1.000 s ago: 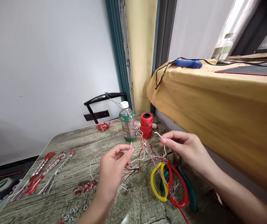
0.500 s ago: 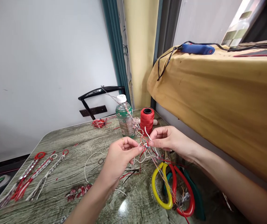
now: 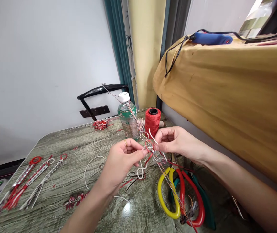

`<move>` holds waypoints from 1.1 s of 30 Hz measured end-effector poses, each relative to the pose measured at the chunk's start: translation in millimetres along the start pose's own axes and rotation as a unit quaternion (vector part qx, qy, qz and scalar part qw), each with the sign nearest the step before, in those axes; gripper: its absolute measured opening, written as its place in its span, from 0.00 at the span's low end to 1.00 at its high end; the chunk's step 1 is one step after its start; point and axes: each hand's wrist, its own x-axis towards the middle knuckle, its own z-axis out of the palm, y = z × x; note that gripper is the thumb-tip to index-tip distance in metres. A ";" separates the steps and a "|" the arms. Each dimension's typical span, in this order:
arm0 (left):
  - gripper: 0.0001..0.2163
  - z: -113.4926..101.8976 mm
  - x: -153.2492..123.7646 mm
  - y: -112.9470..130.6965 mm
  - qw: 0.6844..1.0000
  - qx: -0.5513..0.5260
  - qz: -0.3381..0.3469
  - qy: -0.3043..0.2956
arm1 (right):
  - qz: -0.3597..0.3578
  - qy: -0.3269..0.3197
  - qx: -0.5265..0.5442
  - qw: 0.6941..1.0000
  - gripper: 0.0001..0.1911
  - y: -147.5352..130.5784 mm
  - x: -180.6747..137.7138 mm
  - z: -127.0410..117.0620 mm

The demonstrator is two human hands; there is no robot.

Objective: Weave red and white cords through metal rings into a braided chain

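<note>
White cord [image 3: 152, 137] pinched in both hands above the wood-grain table's [image 3: 68, 139] right half.

Head view: left hand [image 3: 123, 153] and right hand [image 3: 171, 140] each grip the cord between thumb and forefinger, just beside the strand bundle [image 3: 164, 171]. That bundle slants from the black chair [image 3: 92, 90] past the green-labelled bottle [image 3: 127, 118] at the far edge, seemingly anchored there so both hands are free. Yellow-and-red-handled scissors [image 3: 182, 186] lie beneath it near the right edge, perhaps for easy reach; three braided ring-topped fobs [image 3: 37, 175] line the left edge, apart from the loose cords.

Left fingers [image 3: 138, 155] and right fingers [image 3: 164, 147] pinch thin cords [image 3: 150, 148].
</note>
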 end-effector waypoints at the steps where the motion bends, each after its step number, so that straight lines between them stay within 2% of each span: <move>1: 0.05 -0.2 0.6 -0.2 1.000 -0.002 0.004 0.007 | -0.001 0.001 0.003 1.000 0.05 -0.2 0.8 0.1; 9: 0.05 -1.3 5.0 -1.0 0.999 -0.011 0.022 0.024 | 0.015 -0.005 0.067 0.998 0.04 -0.1 7.6 -1.5; 14: 0.05 -1.0 5.9 -2.3 0.999 -0.016 0.023 0.028 | 0.025 -0.010 0.052 0.998 0.06 0.3 9.4 -4.0; 20: 0.04 -1.0 6.9 -2.6 0.999 -0.012 0.031 0.028 | 0.014 -0.047 0.058 0.997 0.07 -0.1 9.1 -6.7; 26: 0.04 0.9 11.4 -2.9 0.998 -0.031 0.045 0.043 | 0.000 0.009 0.026 1.000 0.09 0.2 15.2 -7.1; 33: 0.04 -3.7 10.0 -8.0 0.995 -0.029 0.068 0.073 | -0.061 0.088 -0.014 0.994 0.08 -0.1 13.2 -11.1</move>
